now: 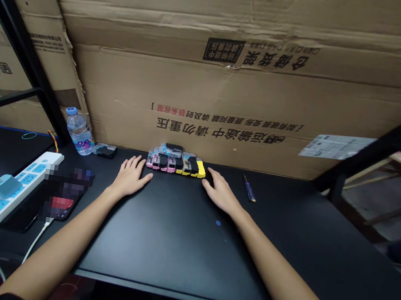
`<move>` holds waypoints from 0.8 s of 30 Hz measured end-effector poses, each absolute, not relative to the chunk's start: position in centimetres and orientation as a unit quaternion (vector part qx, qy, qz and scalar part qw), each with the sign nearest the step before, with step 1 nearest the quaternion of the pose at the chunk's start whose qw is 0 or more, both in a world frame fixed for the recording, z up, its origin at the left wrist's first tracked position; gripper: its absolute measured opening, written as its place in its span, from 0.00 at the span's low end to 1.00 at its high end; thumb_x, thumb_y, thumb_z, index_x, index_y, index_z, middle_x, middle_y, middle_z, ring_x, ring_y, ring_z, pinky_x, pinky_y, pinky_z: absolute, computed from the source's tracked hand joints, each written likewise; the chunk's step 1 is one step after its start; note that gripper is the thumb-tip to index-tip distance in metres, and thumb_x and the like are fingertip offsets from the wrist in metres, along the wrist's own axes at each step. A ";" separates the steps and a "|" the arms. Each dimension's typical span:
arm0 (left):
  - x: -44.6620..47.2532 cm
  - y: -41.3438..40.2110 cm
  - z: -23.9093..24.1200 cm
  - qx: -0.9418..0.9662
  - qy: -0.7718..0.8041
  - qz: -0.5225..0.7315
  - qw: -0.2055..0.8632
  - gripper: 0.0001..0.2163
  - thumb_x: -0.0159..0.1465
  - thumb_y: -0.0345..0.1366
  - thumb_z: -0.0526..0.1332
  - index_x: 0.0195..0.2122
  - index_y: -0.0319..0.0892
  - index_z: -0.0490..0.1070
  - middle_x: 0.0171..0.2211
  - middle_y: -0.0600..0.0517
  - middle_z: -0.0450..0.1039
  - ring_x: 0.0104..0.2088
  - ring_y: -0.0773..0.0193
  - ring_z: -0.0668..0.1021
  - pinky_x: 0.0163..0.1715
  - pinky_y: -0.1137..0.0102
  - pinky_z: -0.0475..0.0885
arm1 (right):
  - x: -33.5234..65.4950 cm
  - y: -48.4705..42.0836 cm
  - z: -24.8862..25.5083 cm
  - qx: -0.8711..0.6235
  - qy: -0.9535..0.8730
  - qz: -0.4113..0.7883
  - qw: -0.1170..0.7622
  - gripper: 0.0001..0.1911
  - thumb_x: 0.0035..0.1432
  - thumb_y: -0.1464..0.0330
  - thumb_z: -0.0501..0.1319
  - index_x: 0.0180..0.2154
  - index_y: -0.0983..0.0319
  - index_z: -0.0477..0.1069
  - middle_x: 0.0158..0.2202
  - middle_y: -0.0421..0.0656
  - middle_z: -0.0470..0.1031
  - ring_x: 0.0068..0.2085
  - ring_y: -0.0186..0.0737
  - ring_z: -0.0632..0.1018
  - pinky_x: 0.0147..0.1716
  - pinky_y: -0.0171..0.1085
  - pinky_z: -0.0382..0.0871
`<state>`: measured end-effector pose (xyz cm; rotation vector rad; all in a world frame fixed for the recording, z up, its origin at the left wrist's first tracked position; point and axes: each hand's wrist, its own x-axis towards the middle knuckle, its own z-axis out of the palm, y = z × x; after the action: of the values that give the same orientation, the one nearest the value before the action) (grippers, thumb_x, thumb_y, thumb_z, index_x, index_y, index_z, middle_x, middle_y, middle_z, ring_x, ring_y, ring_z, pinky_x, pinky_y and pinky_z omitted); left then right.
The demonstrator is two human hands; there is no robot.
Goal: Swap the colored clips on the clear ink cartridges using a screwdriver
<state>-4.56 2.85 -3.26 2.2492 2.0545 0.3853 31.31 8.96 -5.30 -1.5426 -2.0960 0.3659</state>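
Note:
My left hand (130, 177) lies flat on the black table (176, 248) with fingers spread, just left of a row of small ink cartridges (176, 162) in pink, black and yellow. My right hand (219, 191) rests flat, fingers stretched out, just right of that row. Neither hand holds anything. The cartridges stand against the cardboard wall (209, 95), with another one lying on top of the row.
A water bottle (79, 132) and a small dark cartridge (105, 150) stand at the back left. A white power strip (15, 185) with a plugged-in adapter and a phone (64, 194) lie to the left. A blue screwdriver (250, 188) lies at the right. Black frame bars stand on both sides.

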 end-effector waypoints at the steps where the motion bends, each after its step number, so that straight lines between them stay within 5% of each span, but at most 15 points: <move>1: -4.6 2.9 -3.3 0.732 0.668 0.127 0.035 0.34 0.75 0.56 0.51 0.73 0.39 0.61 0.77 0.38 0.54 0.77 0.42 0.56 0.75 0.46 0.51 | 31.2 8.7 -4.6 -0.572 -0.758 0.137 0.281 0.33 0.71 0.58 0.53 0.71 0.66 0.62 0.70 0.59 0.69 0.71 0.58 0.69 0.71 0.57 0.62; 5: -4.6 3.0 -3.4 0.731 0.669 0.128 0.035 0.34 0.74 0.57 0.51 0.73 0.40 0.61 0.77 0.38 0.55 0.77 0.42 0.57 0.75 0.46 0.51 | 29.0 6.7 -0.8 -0.533 -0.765 0.086 0.350 0.26 0.74 0.57 0.50 0.66 0.59 0.69 0.68 0.53 0.71 0.70 0.57 0.70 0.70 0.58 0.62; 12: -4.6 3.1 -3.7 0.732 0.667 0.131 0.034 0.34 0.74 0.57 0.51 0.74 0.39 0.60 0.77 0.37 0.54 0.77 0.41 0.56 0.75 0.46 0.51 | 21.6 5.9 1.8 -0.414 -0.866 0.059 0.274 0.24 0.74 0.52 0.53 0.63 0.51 0.74 0.76 0.43 0.59 0.77 0.61 0.55 0.72 0.67 0.56; 24: -4.4 3.3 -3.9 0.733 0.666 0.133 0.036 0.34 0.74 0.56 0.52 0.73 0.38 0.61 0.77 0.36 0.55 0.77 0.41 0.57 0.75 0.45 0.51 | 17.6 8.4 -0.6 -0.412 -0.883 0.005 0.225 0.30 0.74 0.52 0.54 0.65 0.67 0.71 0.77 0.58 0.54 0.77 0.68 0.54 0.73 0.65 0.56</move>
<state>-4.45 3.30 -3.93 2.2529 2.0447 0.4073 17.60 8.44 -0.58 -1.1372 -2.4351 0.0136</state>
